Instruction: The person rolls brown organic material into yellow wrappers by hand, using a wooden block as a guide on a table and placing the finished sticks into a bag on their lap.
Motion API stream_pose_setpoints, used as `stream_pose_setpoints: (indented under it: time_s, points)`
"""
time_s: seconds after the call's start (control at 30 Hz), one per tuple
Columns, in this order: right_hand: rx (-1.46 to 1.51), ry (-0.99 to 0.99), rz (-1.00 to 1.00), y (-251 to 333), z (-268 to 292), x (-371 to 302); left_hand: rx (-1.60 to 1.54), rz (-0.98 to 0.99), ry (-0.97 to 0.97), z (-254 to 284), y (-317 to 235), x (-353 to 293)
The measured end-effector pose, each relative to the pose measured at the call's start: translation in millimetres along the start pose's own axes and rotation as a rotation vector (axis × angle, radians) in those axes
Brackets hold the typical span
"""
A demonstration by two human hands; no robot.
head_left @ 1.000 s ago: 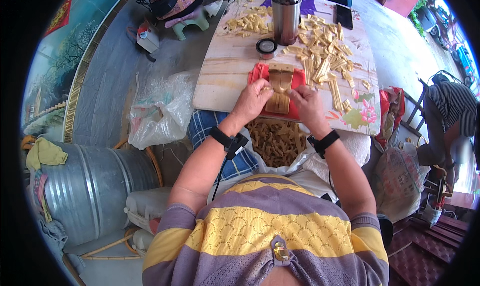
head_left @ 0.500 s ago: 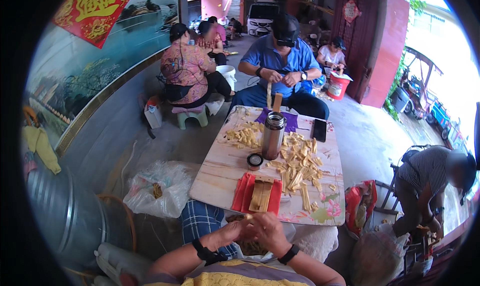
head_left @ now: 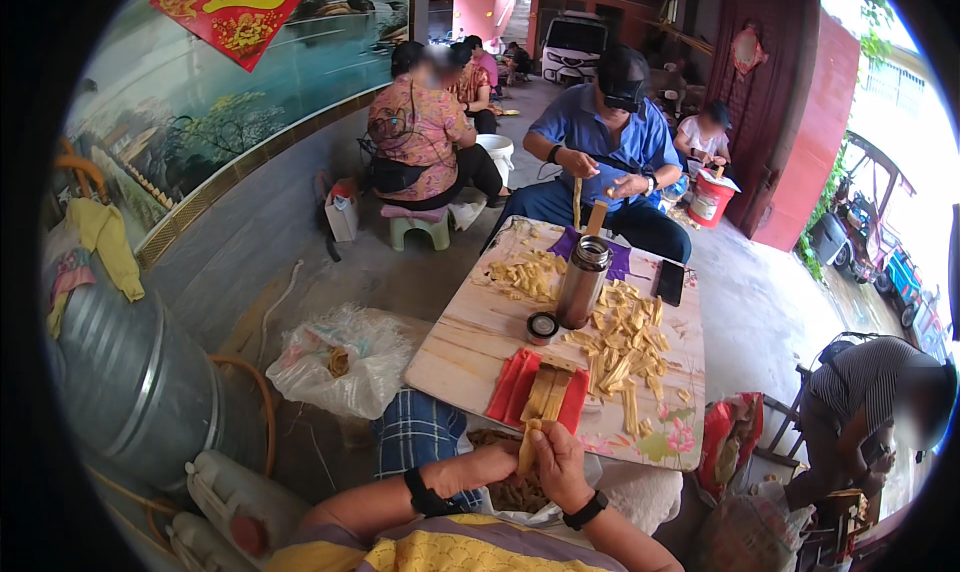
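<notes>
Below the table's near edge, my left hand point(head_left: 493, 463) and my right hand point(head_left: 562, 464) are close together, fingers closed on a flat yellowish strip point(head_left: 529, 450). It looks like a peeled root or stem piece, though its kind is uncertain. The strip stands roughly upright, its top near a grooved wooden block point(head_left: 547, 393). That block lies on a folded red cloth point(head_left: 508, 385) at the table's front edge. Under my hands, an open bag of brownish pieces point(head_left: 515, 494) sits by my lap, partly hidden by my arms.
On the table point(head_left: 465, 337) stand a steel flask point(head_left: 583, 288) and its cap point(head_left: 542, 327), among several cut yellow pieces point(head_left: 625, 337) and a phone point(head_left: 669, 283). Across sits a co-worker point(head_left: 610, 122). A plastic bag point(head_left: 345, 362) lies left; another person point(head_left: 865, 402) bends at right.
The whole scene has shifted right and slightly down in the picture as my head turned. Between my hands the yellowish strip now shows upright, where before it was mostly hidden.
</notes>
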State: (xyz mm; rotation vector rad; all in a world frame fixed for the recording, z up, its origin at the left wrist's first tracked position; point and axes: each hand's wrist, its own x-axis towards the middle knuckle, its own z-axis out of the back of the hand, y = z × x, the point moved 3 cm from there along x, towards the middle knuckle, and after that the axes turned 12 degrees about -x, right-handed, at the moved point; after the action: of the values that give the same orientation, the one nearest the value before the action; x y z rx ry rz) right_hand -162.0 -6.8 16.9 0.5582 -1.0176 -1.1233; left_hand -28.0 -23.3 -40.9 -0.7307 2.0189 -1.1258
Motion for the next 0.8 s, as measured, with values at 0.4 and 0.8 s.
stream_pose_setpoints:
  time_s: [0.4,0.8]
  points:
    - [0.353,0.236,-0.329,14.5,0.9,0.2,0.865,-1.033,-0.306,-31.7,-72.7,-40.6]
    - [0.079,0.141,-0.068,28.1,32.2,4.8,0.125,-0.557,-0.034,-17.3,-68.8,-32.7]
